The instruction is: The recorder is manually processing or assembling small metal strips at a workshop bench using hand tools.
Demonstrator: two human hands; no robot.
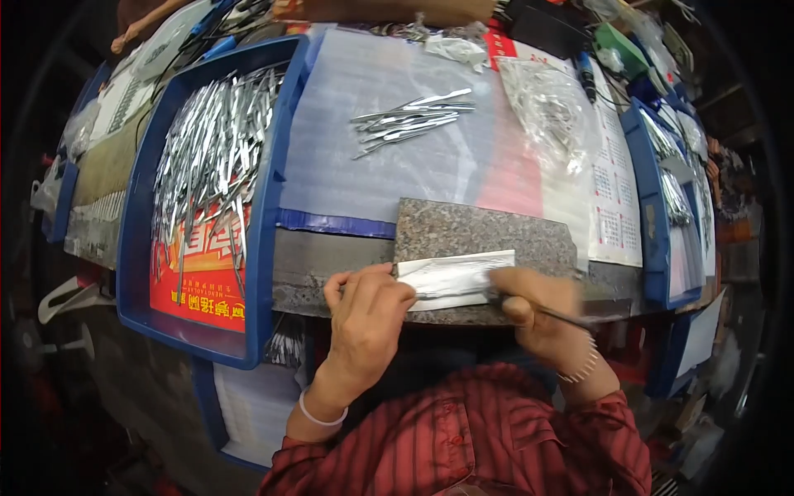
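A whitish, silvery-looking pad or folded sheet [447,279] lies on a speckled granite slab [475,229] at the bench's near edge. At the pad's left end, my left hand [364,318] is closed, fingers curled and fingertips pressed together against it. Whatever those fingers grip is too small to make out. Smeared by motion, my right hand [547,318] is over the right end of the pad. It is closed around a thin dark rod-like tool [562,319], whose back end sticks out to the right; its working tip is hidden.
Left stands a blue tray [266,240] heaped with thin silvery metal strips [219,124]. More strips [413,118] lie on a plastic-covered sheet [331,165] beyond the slab. A clear plastic bag [556,116] and another blue tray [651,223] are to the right. A person's hand [122,40] appears far left.
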